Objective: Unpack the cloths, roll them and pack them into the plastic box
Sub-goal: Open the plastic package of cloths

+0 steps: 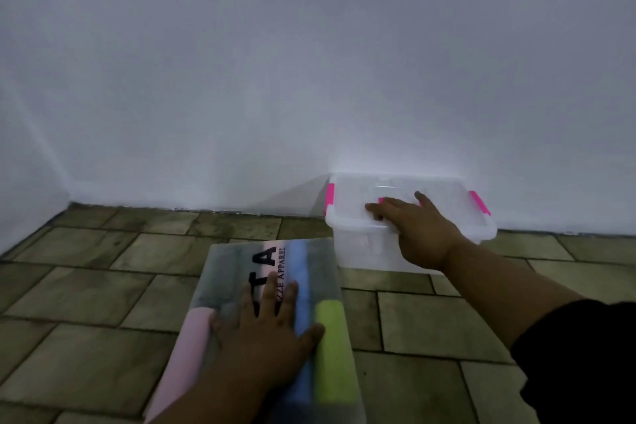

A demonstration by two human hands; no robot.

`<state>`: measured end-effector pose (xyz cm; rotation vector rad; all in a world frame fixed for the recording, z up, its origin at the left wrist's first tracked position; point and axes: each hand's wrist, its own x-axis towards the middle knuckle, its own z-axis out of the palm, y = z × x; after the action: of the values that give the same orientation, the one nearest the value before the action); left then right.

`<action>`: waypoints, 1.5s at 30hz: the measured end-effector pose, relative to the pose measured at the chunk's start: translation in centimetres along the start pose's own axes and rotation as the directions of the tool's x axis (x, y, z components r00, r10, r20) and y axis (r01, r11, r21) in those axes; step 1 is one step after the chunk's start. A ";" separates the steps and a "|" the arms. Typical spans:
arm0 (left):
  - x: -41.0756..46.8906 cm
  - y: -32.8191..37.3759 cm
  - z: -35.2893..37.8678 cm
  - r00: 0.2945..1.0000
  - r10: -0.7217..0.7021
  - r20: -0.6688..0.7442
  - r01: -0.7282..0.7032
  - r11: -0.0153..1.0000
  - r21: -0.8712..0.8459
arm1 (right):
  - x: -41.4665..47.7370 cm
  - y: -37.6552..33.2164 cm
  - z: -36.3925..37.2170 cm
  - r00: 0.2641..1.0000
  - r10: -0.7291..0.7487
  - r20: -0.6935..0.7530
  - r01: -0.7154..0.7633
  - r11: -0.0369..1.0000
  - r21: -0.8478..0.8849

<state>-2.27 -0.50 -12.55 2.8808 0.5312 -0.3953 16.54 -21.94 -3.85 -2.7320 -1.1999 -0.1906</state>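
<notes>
Resting flat with fingers spread, the left hand (265, 323) presses a frosted bag of cloths (275, 286) at lower centre, while the right hand (413, 220), fingers extended, lies atop the lidded plastic box (361, 244) at centre right on the tiled floor (86, 286).

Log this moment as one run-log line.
stage: coloured cloths not yet unpacked | left hand: flat on their frosted plastic bag | right hand: on closed clear plastic box with pink latches
</notes>
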 end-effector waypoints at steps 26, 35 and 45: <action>-5.3 0.0 -2.7 0.974 -0.210 0.083 0.212 0.977 -0.013 | -14.1 -7.6 1.9 0.679 0.445 0.585 -0.682 0.086 0.726; -8.0 5.4 1.1 0.988 0.152 -0.037 -0.149 0.985 0.083 | -16.1 -7.9 2.5 0.661 0.550 0.511 -0.577 -0.063 0.815; -4.8 6.9 1.0 0.995 -0.033 -0.095 0.032 0.999 -0.020 | -22.5 -14.0 2.3 0.598 0.323 0.734 -0.783 0.038 0.621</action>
<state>-4.22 -8.66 -11.23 2.8881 0.5948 -0.2573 -8.77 -28.33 -8.88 -1.8279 0.0874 0.9572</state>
